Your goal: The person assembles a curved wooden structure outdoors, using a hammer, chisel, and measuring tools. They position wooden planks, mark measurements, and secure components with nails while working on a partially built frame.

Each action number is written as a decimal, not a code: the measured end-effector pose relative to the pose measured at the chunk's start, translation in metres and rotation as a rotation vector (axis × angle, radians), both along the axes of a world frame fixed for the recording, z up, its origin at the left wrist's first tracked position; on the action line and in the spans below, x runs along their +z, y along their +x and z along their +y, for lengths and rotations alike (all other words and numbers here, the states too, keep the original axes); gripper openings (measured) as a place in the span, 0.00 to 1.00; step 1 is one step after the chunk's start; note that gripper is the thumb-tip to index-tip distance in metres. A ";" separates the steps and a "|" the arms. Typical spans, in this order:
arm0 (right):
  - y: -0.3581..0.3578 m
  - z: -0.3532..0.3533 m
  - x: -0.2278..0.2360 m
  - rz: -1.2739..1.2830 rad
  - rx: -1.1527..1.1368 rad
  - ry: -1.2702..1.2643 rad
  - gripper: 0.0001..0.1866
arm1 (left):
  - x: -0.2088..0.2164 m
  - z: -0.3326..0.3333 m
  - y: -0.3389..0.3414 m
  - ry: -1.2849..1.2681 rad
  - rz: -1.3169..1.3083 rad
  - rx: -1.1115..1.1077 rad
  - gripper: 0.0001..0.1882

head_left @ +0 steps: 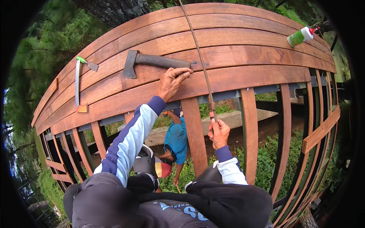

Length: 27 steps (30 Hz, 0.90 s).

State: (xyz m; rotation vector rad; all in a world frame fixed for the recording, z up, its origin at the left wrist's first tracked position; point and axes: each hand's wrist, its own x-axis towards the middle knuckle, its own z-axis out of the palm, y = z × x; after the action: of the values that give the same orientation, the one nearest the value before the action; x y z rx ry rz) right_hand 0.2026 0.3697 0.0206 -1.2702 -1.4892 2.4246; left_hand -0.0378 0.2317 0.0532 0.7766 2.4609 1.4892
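Light-blue letters (188, 211) cross the grey shirt (157, 216). Print on the bottle (306, 33)'s green label (295, 38) is too small to read.

On the wooden surface (243, 76), a square (77, 85) lies toward the left end, a scraper (88, 64) at its far tip. Right of these lies an axe (152, 60), handle end beside the left hand (173, 81). A rod (199, 53) crosses from the far edge past the near edge, into the right hand (219, 133). A bottle (300, 37) sits near the far right corner.
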 end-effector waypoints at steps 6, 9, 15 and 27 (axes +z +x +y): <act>-0.001 0.000 0.006 -0.041 -0.025 -0.023 0.09 | -0.027 0.005 -0.053 -0.322 0.767 -0.181 0.08; -0.001 -0.001 0.009 -0.055 -0.022 -0.020 0.09 | -0.043 0.003 -0.070 -0.344 0.758 -0.224 0.09; -0.002 0.000 0.011 -0.056 -0.027 -0.038 0.09 | -0.029 0.023 -0.105 -0.251 0.886 0.014 0.07; -0.001 0.000 0.005 -0.012 -0.026 -0.015 0.10 | 0.017 0.047 0.012 0.620 -0.155 0.221 0.14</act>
State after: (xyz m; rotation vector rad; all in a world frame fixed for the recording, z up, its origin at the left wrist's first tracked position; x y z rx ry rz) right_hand 0.2013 0.3701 0.0261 -1.3013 -1.4514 2.4207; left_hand -0.0253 0.2784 0.0700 0.4454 2.0249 2.3444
